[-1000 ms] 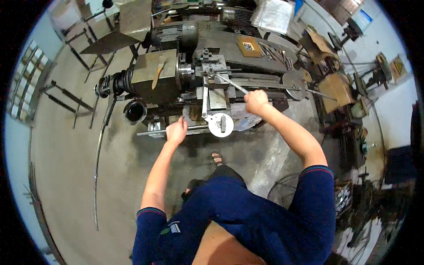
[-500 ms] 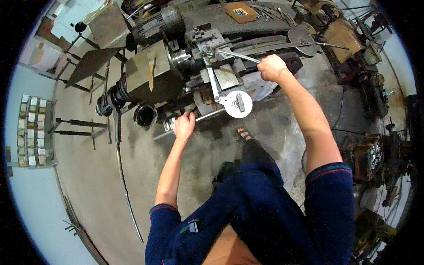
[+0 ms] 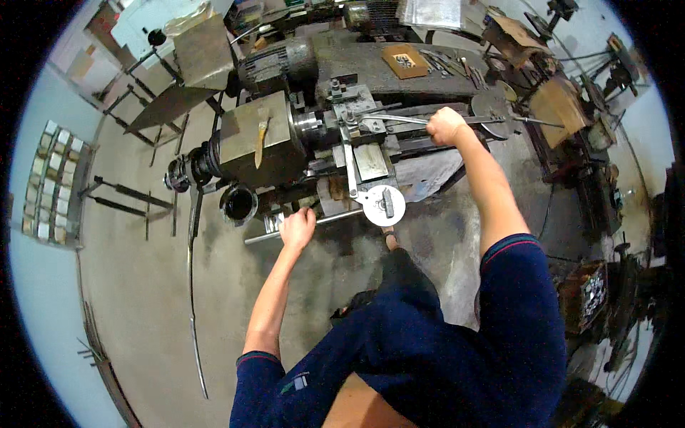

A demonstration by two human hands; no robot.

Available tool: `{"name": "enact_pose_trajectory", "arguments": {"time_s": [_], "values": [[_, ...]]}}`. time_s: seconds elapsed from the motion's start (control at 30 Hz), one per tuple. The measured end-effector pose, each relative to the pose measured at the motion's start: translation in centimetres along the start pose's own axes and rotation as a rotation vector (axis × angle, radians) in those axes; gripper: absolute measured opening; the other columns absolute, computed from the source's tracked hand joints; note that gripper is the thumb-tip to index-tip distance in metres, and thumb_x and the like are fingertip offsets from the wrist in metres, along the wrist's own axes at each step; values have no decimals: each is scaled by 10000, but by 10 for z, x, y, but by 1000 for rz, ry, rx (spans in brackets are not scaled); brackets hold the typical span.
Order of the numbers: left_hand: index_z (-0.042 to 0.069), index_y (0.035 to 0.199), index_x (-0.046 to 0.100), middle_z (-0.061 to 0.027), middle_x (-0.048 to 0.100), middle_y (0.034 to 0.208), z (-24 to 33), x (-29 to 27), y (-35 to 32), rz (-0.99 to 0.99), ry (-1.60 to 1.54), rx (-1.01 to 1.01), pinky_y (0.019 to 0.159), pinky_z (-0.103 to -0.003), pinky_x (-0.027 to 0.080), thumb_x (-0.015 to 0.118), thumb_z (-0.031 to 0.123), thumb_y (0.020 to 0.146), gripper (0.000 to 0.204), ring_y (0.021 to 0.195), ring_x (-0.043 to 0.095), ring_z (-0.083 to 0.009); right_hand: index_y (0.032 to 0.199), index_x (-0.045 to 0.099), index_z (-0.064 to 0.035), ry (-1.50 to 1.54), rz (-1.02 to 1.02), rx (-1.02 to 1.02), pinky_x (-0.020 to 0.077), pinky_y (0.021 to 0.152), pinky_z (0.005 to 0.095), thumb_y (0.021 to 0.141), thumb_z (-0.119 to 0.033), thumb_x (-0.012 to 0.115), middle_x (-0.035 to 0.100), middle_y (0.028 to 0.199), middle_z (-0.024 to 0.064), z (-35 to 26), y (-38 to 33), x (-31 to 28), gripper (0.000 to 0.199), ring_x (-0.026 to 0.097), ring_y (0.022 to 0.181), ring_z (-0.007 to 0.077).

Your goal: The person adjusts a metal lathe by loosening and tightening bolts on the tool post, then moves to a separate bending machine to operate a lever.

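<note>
At the far left, a rack of small pale boxes [image 3: 50, 182] stands against the light blue wall. A long thin curved metal strip [image 3: 191, 299] lies on the grey concrete floor [image 3: 143, 299] just right of it. Next comes the big grey metal lathe [image 3: 321, 135], its boxy olive-grey headstock [image 3: 260, 143] facing the person and a round dark opening [image 3: 237, 204] below the headstock's front. The left hand [image 3: 297, 228] rests on a thin horizontal steel rod [image 3: 307, 225] that runs along the lathe's lower front edge; the fingers curl over the rod, clasping it loosely. Just right of that hand, a white round handwheel disc [image 3: 384, 205] sits on the carriage front, near the hand but apart from it. Above it, a long slim silver lever [image 3: 396, 119] reaches rightward across the carriage top. The right hand [image 3: 446, 126] is clenched around that lever's right end, arm stretched out from the dark blue sleeve [image 3: 521, 285]. A brown flat cardboard piece [image 3: 404, 60] lies on the lathe bed behind. Cluttered dark machinery [image 3: 571, 107] fills the right side
</note>
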State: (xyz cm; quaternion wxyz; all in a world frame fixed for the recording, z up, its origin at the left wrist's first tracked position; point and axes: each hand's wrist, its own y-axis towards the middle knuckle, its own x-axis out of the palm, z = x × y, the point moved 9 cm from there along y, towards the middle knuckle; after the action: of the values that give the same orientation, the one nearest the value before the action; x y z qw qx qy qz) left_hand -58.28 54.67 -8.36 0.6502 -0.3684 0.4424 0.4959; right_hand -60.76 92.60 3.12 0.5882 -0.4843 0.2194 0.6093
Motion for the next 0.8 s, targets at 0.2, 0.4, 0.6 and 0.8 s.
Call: {"name": "enact_pose_trajectory", "arguments": {"time_s": [0.2,0.4,0.6,0.8], "values": [[100,977,662,-199,648,754,-15,9,-6,18,-40,-53,703,-446,477,454,351,846,352,749,636,-349,621,660,-94,-55,102,-171,517,626,398,573,-259,639,659,694,108,9,40,29,174,653,694,287],[155,1020,669,-152,646,701,-11,9,7,28,7,-130,671,-431,484,502,339,790,338,716,639,-315,595,645,-96,-133,254,-392,508,621,401,533,-247,664,647,689,117,66,116,28,165,644,692,293],[183,1010,676,-124,614,619,-31,8,-6,10,-6,-295,669,-428,475,534,290,725,336,680,620,-312,566,600,-92,-134,531,-745,453,690,378,548,-222,649,575,719,91,44,190,-44,140,565,774,269],[170,950,693,-142,641,703,-31,13,5,-66,16,-392,685,-425,484,536,247,700,305,718,625,-319,569,603,-111,-14,605,-920,463,636,392,580,-282,637,567,712,74,57,211,-70,175,566,722,268]]}}
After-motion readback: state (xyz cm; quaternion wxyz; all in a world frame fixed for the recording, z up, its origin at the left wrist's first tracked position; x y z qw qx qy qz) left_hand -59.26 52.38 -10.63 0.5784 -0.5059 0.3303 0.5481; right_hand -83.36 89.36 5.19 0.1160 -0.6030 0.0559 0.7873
